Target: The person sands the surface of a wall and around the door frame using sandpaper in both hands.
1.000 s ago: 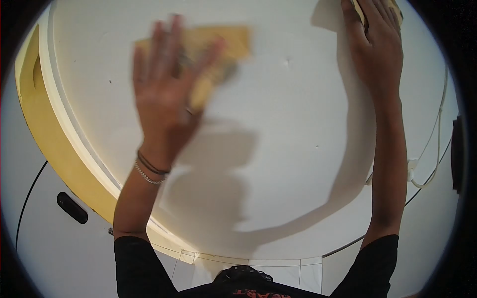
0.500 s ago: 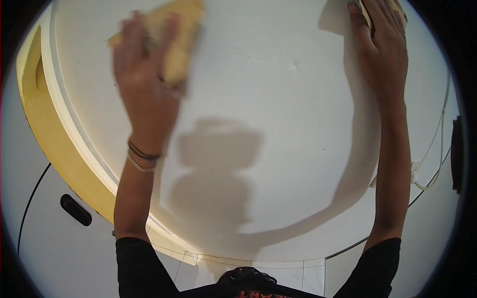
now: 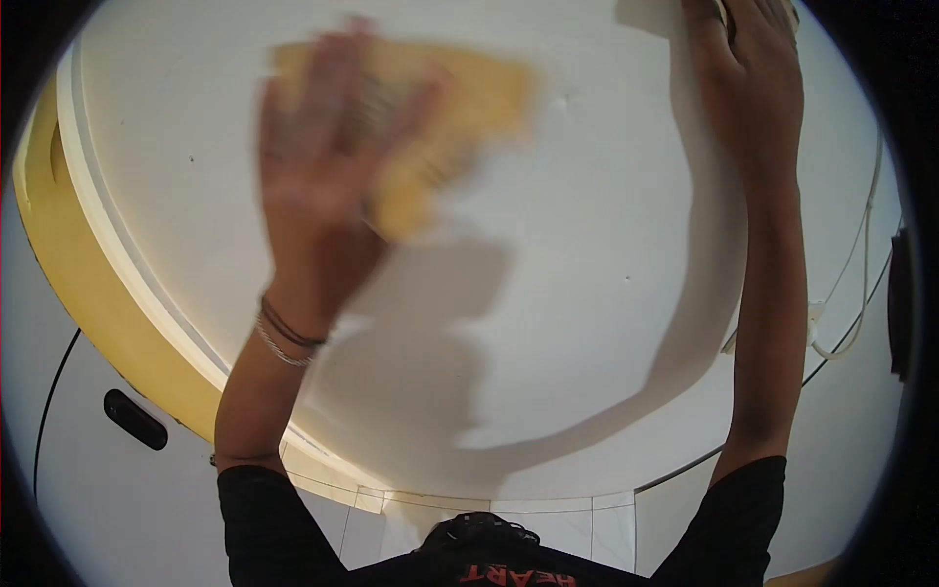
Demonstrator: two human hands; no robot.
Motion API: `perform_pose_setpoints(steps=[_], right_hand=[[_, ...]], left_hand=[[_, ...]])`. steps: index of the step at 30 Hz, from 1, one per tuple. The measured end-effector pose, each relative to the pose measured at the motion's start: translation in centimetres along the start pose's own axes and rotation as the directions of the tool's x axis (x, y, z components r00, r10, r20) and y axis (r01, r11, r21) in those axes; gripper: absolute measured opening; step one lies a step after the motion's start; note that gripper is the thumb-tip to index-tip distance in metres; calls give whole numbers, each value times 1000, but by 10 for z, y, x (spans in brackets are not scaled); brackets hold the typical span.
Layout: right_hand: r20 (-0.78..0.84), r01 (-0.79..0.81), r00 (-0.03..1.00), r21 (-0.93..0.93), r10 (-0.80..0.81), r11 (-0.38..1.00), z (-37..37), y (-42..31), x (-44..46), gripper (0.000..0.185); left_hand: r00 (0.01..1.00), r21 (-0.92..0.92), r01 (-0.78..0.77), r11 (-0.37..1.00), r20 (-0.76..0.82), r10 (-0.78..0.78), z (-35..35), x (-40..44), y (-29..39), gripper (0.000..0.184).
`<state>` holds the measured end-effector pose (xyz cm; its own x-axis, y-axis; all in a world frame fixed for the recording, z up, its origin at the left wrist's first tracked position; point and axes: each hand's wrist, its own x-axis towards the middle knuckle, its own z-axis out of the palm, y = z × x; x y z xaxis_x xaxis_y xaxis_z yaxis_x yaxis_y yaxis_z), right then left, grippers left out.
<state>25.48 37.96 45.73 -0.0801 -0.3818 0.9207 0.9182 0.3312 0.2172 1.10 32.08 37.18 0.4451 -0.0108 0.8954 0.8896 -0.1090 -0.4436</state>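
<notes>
My left hand [image 3: 315,191] is laid over a yellow sheet [image 3: 479,93] with dark print-like marks, its fingers on top and thumb stretched across it. Motion blurs both, so the sheet's material is unclear. It is at or close to the white wall [image 3: 558,313], upper left of centre. High on the right, my right hand [image 3: 751,98] is at the wall, its fingertips cut off by the top of the view. A pale yellow edge [image 3: 726,20] shows between its thumb and fingers, most of that piece being hidden.
A yellow frame [image 3: 108,323] curves down the left side, beside a white surface with a black oval handle [image 3: 136,420]. On the right, a white cable [image 3: 867,245] runs to a wall socket [image 3: 814,315]. White floor tiles [image 3: 548,528] lie below.
My left hand has swept the yellow sheet rightward and slightly down across the wall. My right hand stays nearly in place, a little higher in view. The view has shifted slightly.
</notes>
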Motion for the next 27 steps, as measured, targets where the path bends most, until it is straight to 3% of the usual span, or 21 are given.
perform_pose_setpoints(steps=[1,2,3,4,5,6,7,9,11,12,13,15,16,17,19,20,22,25,26,27], right_hand=[[-6,5,1000,-11,-5,1000,0,1,-1,39],[3,-2,1000,-14,2,1000,0,4,-1,39],[10,-15,1000,-3,15,1000,1,6,-1,39],[16,-24,1000,10,24,1000,2,9,0,38],[23,-25,999,7,25,1000,3,11,0,38],[34,-34,999,16,33,999,3,13,0,39],[48,-42,998,25,41,999,3,15,-1,39],[32,-19,999,54,17,998,6,18,-1,40],[16,-8,1000,68,6,998,9,23,-2,40],[6,-2,1000,50,1,999,9,24,-4,41],[-2,5,1000,33,-5,999,9,24,-6,41],[9,2,1000,40,-3,999,6,22,-6,42],[4,5,1000,59,-5,998,5,22,-6,42],[11,8,1000,51,-8,999,5,23,-6,42],[-24,51,998,59,-50,997,9,29,-6,42],[-20,53,998,55,-52,997,15,34,-7,42],[-197,199,963,56,-184,978,26,36,-9,43],[-153,165,977,76,-152,983,18,27,-9,43],[-147,164,977,75,-152,984,13,25,-8,43],[-77,111,991,79,-105,991,9,23,-7,43]], left_hand=[[996,26,42,999,-85,-39,-1,6,-13,47],[888,-456,297,839,-191,-419,7,12,-13,47],[891,-460,299,836,-178,-417,8,10,-10,47],[959,-186,222,957,-137,-249,6,7,-4,48],[995,94,96,991,-49,-92,5,4,5,51],[992,64,6,998,128,-14,1,0,32,44],[945,-49,-211,976,243,217,10,-18,42,45],[953,-50,-259,965,146,264,12,-19,45,48],[997,52,27,998,76,-31,-2,-4,27,46],[971,-188,130,973,-176,-164,13,-3,3,41],[972,-58,110,992,-203,-120,11,-4,-4,47],[994,76,101,992,-46,-98,6,-4,17,49],[989,85,91,992,106,-100,2,-6,38,47],[966,32,-10,999,257,2,1,-14,49,44],[975,30,-109,994,197,101,11,-27,48,42],[992,7,-45,999,119,44,10,-24,41,42],[993,-93,47,995,-103,-57,15,-19,17,45],[995,-32,74,997,-70,-76,15,-20,32,44],[990,115,12,993,142,-28,8,-26,39,45],[972,66,-84,994,226,67,8,-31,47,45]])
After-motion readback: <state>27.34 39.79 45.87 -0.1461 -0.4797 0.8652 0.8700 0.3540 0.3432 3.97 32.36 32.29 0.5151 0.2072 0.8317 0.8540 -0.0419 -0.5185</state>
